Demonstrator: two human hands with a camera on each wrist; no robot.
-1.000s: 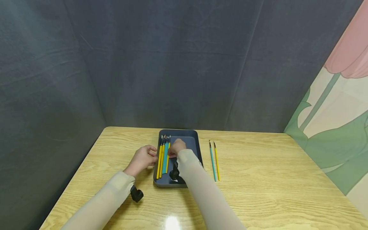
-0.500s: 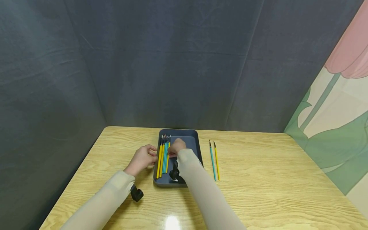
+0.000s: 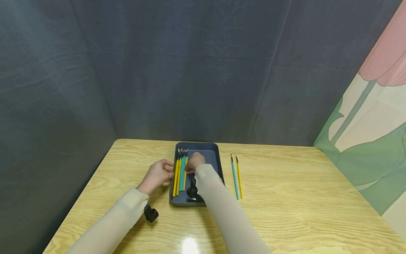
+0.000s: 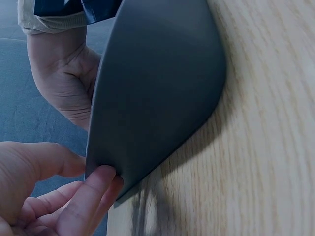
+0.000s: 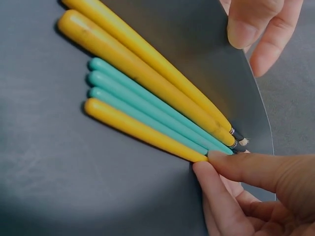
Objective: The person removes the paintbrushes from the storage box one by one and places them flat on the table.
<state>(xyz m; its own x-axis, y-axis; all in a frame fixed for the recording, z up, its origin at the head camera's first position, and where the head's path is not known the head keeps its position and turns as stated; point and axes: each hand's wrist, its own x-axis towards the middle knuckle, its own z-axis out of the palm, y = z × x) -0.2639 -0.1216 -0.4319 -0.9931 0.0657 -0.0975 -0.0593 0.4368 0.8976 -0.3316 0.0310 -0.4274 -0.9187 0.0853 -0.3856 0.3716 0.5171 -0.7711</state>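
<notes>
A dark grey tray (image 3: 213,158) sits on the wooden table, with paintbrushes side by side along its left wall. My left hand (image 3: 156,175) pinches that wall, thumb at the rim and fingers against the outer face (image 4: 152,88). Inside the tray my right hand (image 3: 195,163) pinches a thin yellow paintbrush (image 5: 142,130) between thumb and index finger. This brush is the rightmost of the row, beside three teal paintbrushes (image 5: 147,98). Two thicker yellow paintbrushes (image 5: 142,66) lie nearest the wall. All the bristle ends point to the far end of the tray.
To the right of the tray, a teal paintbrush (image 3: 234,178) and a yellow paintbrush (image 3: 239,178) lie on the table (image 3: 295,190). A dark curtain (image 3: 190,77) hangs behind the table, and a floral cloth (image 3: 364,141) at the right.
</notes>
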